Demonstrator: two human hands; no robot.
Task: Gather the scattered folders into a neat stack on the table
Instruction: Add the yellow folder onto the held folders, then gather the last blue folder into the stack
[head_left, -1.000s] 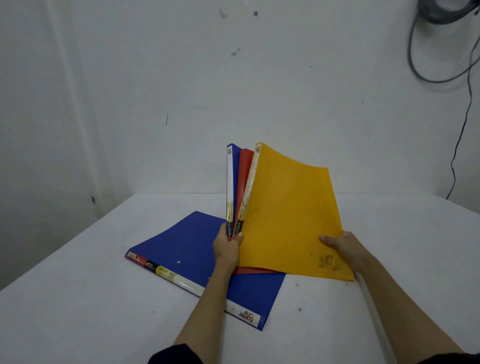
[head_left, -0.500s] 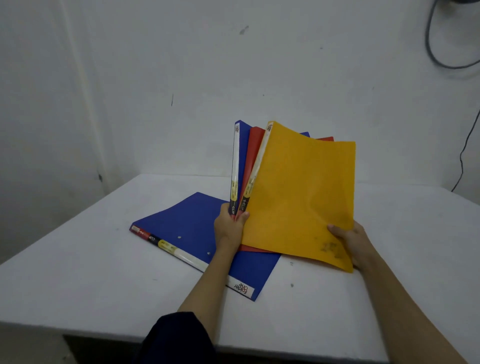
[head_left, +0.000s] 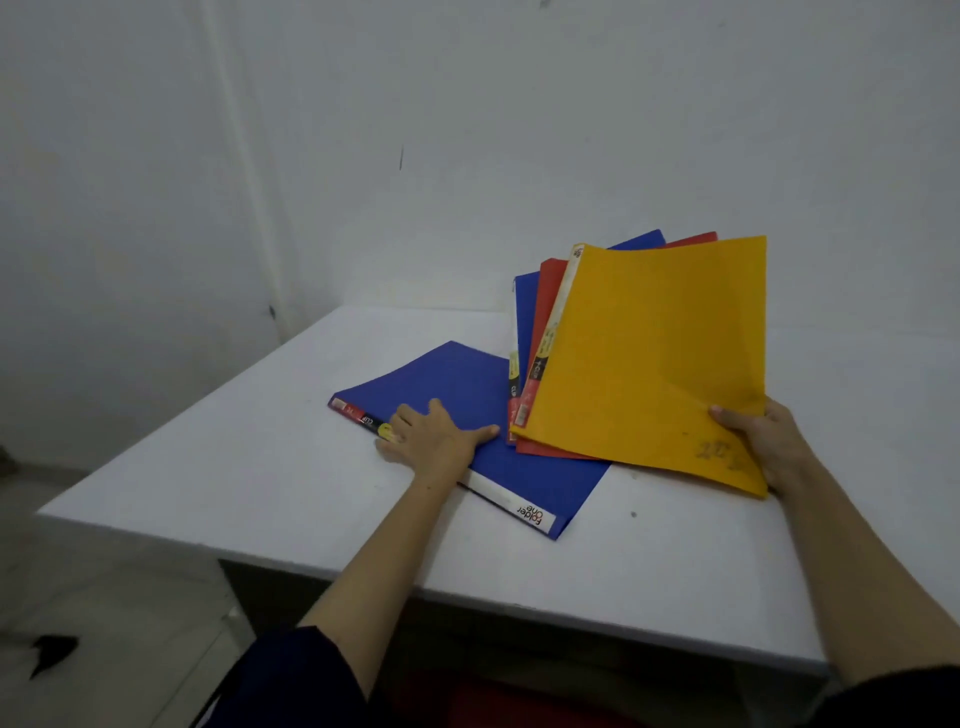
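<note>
A blue folder (head_left: 457, 384) lies flat on the white table (head_left: 218, 467), its labelled spine toward me. My left hand (head_left: 434, 439) rests on it near the spine, fingers spread flat. My right hand (head_left: 763, 441) grips the lower right corner of a tilted bundle of three folders: a yellow folder (head_left: 654, 353) in front, a red folder (head_left: 548, 301) behind it and a second blue folder (head_left: 525, 312) at the back. The bundle's lower edge overlaps the flat blue folder.
The table stands in a corner between white walls (head_left: 467, 130). Its near edge (head_left: 571, 608) runs across the lower view, its left edge drops to the floor (head_left: 104, 623). Bare tabletop (head_left: 649, 545) lies in front of the folders.
My left hand let go of the bundle's spines and moved left and down onto the flat blue folder. The bundle has tipped back to the right, held only by my right hand.
</note>
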